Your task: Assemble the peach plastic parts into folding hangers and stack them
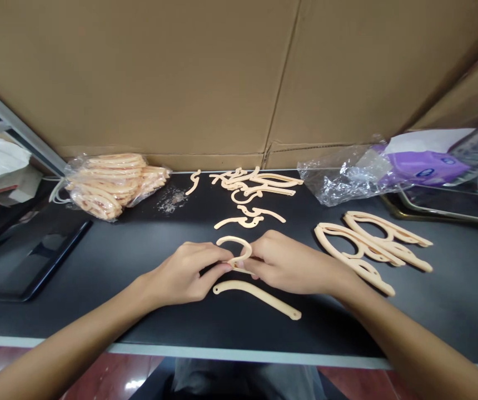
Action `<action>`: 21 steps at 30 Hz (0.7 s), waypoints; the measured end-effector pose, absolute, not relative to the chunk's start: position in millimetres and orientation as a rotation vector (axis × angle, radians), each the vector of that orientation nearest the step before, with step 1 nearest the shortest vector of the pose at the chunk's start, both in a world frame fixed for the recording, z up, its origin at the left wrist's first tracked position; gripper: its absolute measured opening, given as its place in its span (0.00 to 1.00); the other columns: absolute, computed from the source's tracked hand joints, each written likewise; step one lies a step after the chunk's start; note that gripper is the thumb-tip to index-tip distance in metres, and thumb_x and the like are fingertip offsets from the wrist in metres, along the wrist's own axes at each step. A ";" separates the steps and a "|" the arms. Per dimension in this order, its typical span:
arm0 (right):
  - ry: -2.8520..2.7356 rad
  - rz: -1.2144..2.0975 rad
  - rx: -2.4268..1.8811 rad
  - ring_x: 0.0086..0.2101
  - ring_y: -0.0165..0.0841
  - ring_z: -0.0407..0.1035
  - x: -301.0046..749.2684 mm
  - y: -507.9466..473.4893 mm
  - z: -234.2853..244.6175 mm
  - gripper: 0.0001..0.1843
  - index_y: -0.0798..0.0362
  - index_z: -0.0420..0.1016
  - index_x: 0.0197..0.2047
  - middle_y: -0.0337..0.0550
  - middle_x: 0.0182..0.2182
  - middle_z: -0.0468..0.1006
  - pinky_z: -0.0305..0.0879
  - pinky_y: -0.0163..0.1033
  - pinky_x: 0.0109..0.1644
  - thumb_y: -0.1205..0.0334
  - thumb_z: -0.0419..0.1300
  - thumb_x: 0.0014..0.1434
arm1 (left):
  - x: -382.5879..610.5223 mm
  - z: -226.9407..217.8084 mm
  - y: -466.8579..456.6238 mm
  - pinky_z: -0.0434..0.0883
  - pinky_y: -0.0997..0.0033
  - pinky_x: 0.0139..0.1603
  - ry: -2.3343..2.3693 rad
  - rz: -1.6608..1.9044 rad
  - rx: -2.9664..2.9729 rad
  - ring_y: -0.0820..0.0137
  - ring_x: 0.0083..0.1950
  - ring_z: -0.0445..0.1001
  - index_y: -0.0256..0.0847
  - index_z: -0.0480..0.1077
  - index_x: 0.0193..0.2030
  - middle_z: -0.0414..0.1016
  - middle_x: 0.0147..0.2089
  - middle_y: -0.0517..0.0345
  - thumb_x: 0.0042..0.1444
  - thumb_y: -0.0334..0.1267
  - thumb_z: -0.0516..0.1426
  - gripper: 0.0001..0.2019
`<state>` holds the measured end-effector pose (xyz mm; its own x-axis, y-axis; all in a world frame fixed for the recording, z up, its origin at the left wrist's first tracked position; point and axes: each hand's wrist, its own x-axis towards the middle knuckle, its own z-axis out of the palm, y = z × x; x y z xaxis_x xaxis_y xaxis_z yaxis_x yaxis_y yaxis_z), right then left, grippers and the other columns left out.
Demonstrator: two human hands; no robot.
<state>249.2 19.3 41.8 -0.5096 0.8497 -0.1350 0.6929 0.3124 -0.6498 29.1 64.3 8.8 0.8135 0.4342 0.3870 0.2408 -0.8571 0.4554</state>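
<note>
Over the middle of the black table [151,322], both hands meet at a beige plastic hanger hook [246,249], its curve facing up and away from me. My left hand [183,272] pinches its left side between thumb and fingers. From the right, my right hand [291,265] grips the same piece, close by the left fingertips. My fingers hide most of the lower part, where a short straight section shows. Just in front, a loose curved hanger arm [259,297] lies flat on the table. Beyond my hands rest several loose hook and arm pieces [248,221].
A heap of hanger parts [259,180] and a single small piece [193,182] lie farther back. Folded hangers [358,253] sit at right, near clear plastic [334,180] and a purple packet [420,165]. At left are a filled plastic bag [105,180] and a dark flat object [45,258]. Cardboard [159,72] stands behind.
</note>
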 end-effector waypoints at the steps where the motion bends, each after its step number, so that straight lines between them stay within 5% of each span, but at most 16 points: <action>1: -2.356 0.952 -1.403 0.23 0.27 0.58 248.1 18.9 40.8 0.21 0.54 0.71 0.23 0.36 0.19 0.68 0.50 0.36 0.30 0.61 0.52 0.67 | 28.8 10.9 64.8 0.70 0.74 0.35 0.500 0.645 2.610 0.71 0.32 0.77 0.40 0.76 0.42 0.81 0.33 0.55 0.66 0.35 0.55 0.08; 7: -2.390 0.785 -1.506 0.24 0.29 0.63 246.7 18.1 33.5 0.22 0.54 0.75 0.27 0.42 0.23 0.75 0.50 0.37 0.29 0.55 0.52 0.69 | 24.8 15.9 71.0 0.71 0.72 0.41 0.425 0.545 2.635 0.68 0.38 0.77 0.38 0.75 0.47 0.80 0.40 0.51 0.66 0.34 0.53 0.10; 14: -2.608 0.510 -1.518 0.24 0.32 0.67 240.7 16.6 37.4 0.20 0.57 0.75 0.30 0.48 0.25 0.78 0.49 0.37 0.28 0.62 0.49 0.69 | 23.4 10.7 72.1 0.73 0.74 0.38 0.478 0.646 2.567 0.68 0.37 0.81 0.41 0.80 0.46 0.83 0.40 0.52 0.65 0.34 0.57 0.10; 21: -2.610 0.670 -1.454 0.25 0.30 0.67 238.4 17.0 36.9 0.18 0.57 0.74 0.34 0.48 0.28 0.78 0.51 0.36 0.29 0.64 0.46 0.70 | 26.9 11.4 67.3 0.76 0.72 0.40 0.548 0.672 2.568 0.65 0.38 0.82 0.39 0.82 0.42 0.84 0.40 0.49 0.65 0.35 0.57 0.10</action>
